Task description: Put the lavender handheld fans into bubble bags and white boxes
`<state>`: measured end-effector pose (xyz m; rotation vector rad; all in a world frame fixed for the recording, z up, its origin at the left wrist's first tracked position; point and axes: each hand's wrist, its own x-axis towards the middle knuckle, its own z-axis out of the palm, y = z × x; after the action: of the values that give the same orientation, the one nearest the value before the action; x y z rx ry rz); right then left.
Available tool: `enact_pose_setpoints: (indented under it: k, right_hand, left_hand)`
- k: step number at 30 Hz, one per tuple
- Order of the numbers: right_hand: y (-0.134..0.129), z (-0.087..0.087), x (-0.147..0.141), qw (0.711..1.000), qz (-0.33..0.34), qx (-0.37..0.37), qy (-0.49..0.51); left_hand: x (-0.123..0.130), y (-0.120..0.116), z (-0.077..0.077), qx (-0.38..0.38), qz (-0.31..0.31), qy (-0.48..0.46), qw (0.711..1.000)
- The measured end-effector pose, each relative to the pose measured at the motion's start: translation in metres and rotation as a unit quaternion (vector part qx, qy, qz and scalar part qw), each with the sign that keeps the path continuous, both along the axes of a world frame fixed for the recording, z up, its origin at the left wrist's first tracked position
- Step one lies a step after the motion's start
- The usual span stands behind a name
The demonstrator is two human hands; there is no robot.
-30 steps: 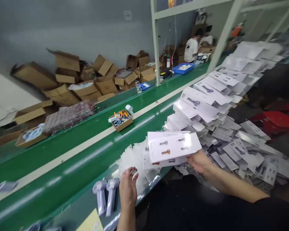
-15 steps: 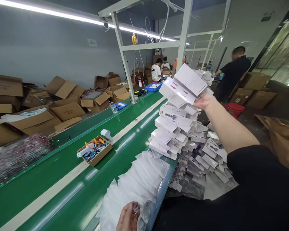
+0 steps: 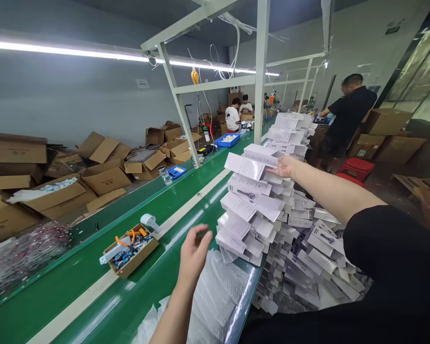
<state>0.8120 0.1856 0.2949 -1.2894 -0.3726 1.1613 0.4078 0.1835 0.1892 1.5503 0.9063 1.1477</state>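
My right hand point(image 3: 285, 167) reaches to the top of a stack of white printed cartons point(image 3: 252, 198) at the table's edge. Its fingers and thumb are at the right end of an unfolded white carton point(image 3: 245, 166), which lies tilted on the stack. How firmly they grip it is hard to see. Raised over the green belt, my left hand point(image 3: 195, 248) is empty, thumb and fingers slightly apart. Below it, a row of translucent bubble bags point(image 3: 218, 291) overlaps along the near edge, partly hidden by my left forearm.
A small cardboard box point(image 3: 134, 258) of blue parts and orange-handled pliers sits on the green belt point(image 3: 79, 258). A white handheld device point(image 3: 149, 220) lies beside it. More cartons point(image 3: 308, 258) are heaped lower right. A metal post point(image 3: 261, 71) rises behind the stack. Co-workers are farther back.
My right hand has lowered the unfolded carton from the air onto the stack. My left hand has risen from the bubble bags and moved forward. The view has shifted slightly.
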Motion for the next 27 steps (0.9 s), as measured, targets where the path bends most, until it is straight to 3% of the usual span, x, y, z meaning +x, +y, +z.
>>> enact_pose_setpoints:
  k: [2, 4, 6, 9, 12, 16, 19, 23, 27]
  right_hand:
    - [0.004, -0.002, 0.006, 0.998, -0.011, -0.019, 0.060]
    - [0.008, -0.004, 0.012, 0.995, 0.019, -0.032, 0.098]
    - [0.012, -0.004, 0.018, 0.990, 0.063, -0.033, 0.123]
    - [0.013, 0.000, 0.022, 0.983, 0.100, -0.038, 0.150]
    - [0.010, 0.006, 0.021, 0.977, 0.129, -0.051, 0.160]
    - [0.003, 0.011, 0.016, 0.978, 0.140, -0.060, 0.140]
    - [-0.006, 0.013, 0.012, 0.985, 0.132, -0.072, 0.087]
    - [-0.027, 0.020, 0.006, 0.991, 0.125, -0.046, -0.032]
    - [-0.063, 0.012, -0.010, 0.979, 0.038, 0.077, -0.187]
  left_hand:
    - [0.054, 0.026, 0.043, 0.210, -0.039, 0.109, 0.971]
    - [0.110, 0.048, 0.079, 0.375, -0.066, 0.254, 0.889]
    - [0.163, 0.067, 0.104, 0.449, -0.085, 0.379, 0.805]
    - [0.220, 0.092, 0.115, 0.466, -0.136, 0.505, 0.714]
    - [0.242, 0.109, 0.113, 0.456, -0.180, 0.555, 0.672]
    - [0.236, 0.112, 0.112, 0.500, -0.170, 0.560, 0.638]
    - [0.214, 0.102, 0.114, 0.529, -0.127, 0.553, 0.631]
    - [0.158, 0.082, 0.106, 0.558, -0.046, 0.507, 0.655]
    - [0.094, 0.058, 0.075, 0.572, 0.018, 0.436, 0.695]
